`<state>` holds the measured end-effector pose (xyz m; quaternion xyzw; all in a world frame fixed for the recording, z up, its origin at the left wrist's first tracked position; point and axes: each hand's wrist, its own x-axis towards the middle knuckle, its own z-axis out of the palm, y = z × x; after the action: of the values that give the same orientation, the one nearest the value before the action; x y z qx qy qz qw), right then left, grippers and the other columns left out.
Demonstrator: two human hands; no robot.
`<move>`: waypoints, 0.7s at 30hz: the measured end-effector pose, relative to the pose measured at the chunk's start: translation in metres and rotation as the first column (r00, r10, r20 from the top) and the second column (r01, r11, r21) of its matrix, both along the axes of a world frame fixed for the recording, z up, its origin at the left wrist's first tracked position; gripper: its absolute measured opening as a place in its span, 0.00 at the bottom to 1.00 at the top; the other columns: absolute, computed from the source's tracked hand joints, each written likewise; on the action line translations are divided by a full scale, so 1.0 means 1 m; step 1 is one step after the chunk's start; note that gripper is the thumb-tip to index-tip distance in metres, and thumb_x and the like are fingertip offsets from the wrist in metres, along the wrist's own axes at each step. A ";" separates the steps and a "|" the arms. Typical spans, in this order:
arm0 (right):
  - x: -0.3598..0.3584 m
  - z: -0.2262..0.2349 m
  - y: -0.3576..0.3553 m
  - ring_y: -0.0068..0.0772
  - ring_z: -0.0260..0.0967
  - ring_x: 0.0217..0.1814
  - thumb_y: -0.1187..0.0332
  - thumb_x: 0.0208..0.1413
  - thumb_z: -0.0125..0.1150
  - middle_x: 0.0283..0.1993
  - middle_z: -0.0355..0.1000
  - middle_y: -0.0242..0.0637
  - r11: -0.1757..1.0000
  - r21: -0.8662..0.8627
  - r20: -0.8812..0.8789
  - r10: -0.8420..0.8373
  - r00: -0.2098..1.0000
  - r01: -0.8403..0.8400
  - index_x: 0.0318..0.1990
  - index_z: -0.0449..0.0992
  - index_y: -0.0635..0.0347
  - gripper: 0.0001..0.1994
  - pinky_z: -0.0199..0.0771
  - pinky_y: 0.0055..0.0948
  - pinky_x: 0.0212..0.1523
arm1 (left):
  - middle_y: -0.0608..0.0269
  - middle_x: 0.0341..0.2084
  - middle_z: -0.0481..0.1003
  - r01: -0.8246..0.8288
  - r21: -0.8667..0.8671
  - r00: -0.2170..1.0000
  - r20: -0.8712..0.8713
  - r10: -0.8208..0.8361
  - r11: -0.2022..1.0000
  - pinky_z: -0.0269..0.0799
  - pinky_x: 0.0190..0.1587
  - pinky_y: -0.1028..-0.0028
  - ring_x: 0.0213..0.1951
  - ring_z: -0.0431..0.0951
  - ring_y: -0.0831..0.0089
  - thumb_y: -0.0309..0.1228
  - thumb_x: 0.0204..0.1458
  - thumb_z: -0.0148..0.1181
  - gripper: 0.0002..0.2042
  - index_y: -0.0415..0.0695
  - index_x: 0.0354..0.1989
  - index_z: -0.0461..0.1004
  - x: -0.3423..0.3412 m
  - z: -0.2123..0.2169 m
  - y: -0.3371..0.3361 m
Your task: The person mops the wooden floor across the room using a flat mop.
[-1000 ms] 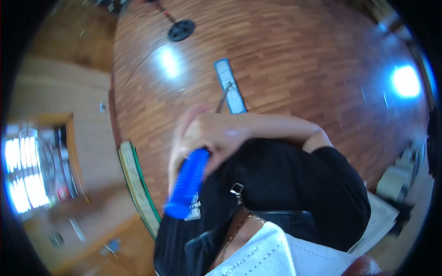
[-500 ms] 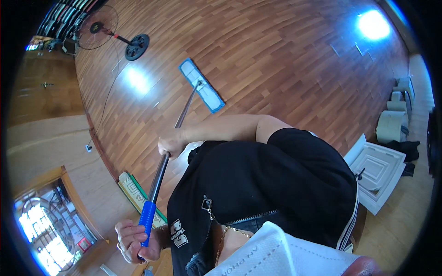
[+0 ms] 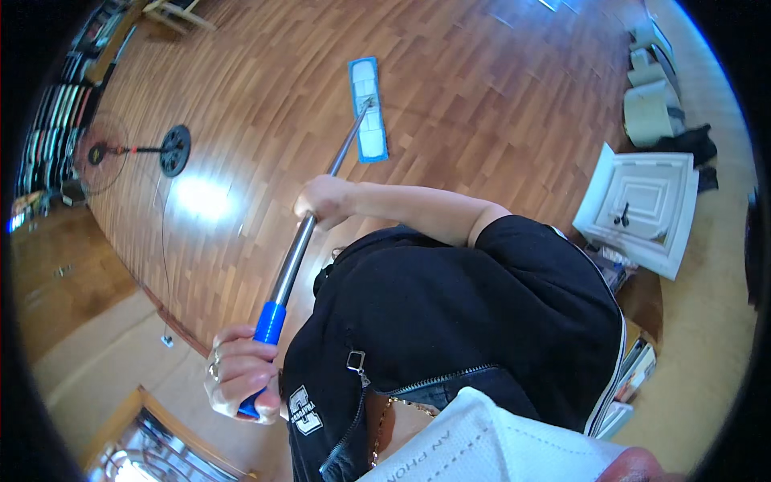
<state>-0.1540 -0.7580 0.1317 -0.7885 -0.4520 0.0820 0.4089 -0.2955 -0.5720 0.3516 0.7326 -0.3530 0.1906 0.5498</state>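
A flat mop is in both my hands, its pole slanting from lower left up toward the floor ahead. My left hand (image 3: 245,373) is closed round the blue grip (image 3: 270,323) at the pole's top end, beside my black jacket (image 3: 450,313). Further down, my right hand (image 3: 325,199) wraps the metal pole (image 3: 294,259), its arm reaching across in front of my chest. At the far end the mop head (image 3: 370,132), a long pale plate with a blue fringed edge, lies on the wood floor (image 3: 466,120).
A standing fan (image 3: 174,150) lies at the left, its cord (image 3: 164,257) running along the floor to a wall socket (image 3: 167,341). Clothes hang on a rack (image 3: 52,136) at the far left. At the right are a white panelled cabinet door (image 3: 638,209) and cream rounded objects (image 3: 649,112).
The mop head has moved farther from me and turned from slanting to nearly straight ahead. My right hand has reached forward with the pole. The view has swung, shifting the fan leftward.
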 end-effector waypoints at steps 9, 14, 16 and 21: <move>-0.046 -0.013 -0.178 0.49 0.70 0.29 0.64 0.43 0.65 0.21 0.70 0.41 0.802 -0.175 -0.080 -0.590 0.804 0.571 0.17 0.70 0.54 0.11 0.68 0.42 0.27 | 0.64 0.19 0.74 0.494 -0.042 0.842 -0.228 -0.490 0.869 0.71 0.44 0.58 0.28 0.79 0.66 0.40 0.47 0.68 0.14 0.44 0.31 0.74 0.077 -0.004 -0.120; -0.103 -0.030 -0.261 0.49 0.70 0.28 0.63 0.43 0.65 0.21 0.69 0.41 0.651 -0.067 0.018 -0.757 0.653 0.756 0.17 0.70 0.53 0.11 0.68 0.42 0.27 | 0.61 0.21 0.76 0.765 -0.046 0.611 -0.265 -0.746 0.643 0.74 0.43 0.56 0.28 0.80 0.63 0.27 0.38 0.70 0.09 0.41 0.28 0.76 0.104 -0.024 -0.192; -0.127 -0.033 -0.286 0.49 0.71 0.29 0.62 0.42 0.66 0.22 0.71 0.41 0.590 -0.041 0.026 -0.806 0.592 0.806 0.17 0.71 0.52 0.10 0.70 0.43 0.28 | 0.61 0.22 0.76 0.812 -0.081 0.541 -0.267 -0.798 0.578 0.73 0.46 0.58 0.29 0.80 0.63 0.23 0.37 0.69 0.09 0.42 0.29 0.77 0.102 -0.038 -0.219; -0.184 -0.057 -0.332 0.51 0.68 0.25 0.58 0.49 0.64 0.20 0.68 0.43 0.404 -0.166 0.062 -0.906 0.418 0.900 0.15 0.67 0.54 0.18 0.65 0.42 0.23 | 0.62 0.25 0.77 0.890 -0.047 0.409 -0.354 -0.841 0.453 0.70 0.51 0.59 0.33 0.79 0.65 0.19 0.40 0.68 0.09 0.43 0.30 0.77 0.090 -0.059 -0.269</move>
<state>-0.3375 -1.0900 0.0750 -0.9381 0.0612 -0.0975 0.3267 -0.2057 -0.8405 0.2926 0.5024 -0.5975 -0.2727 0.5624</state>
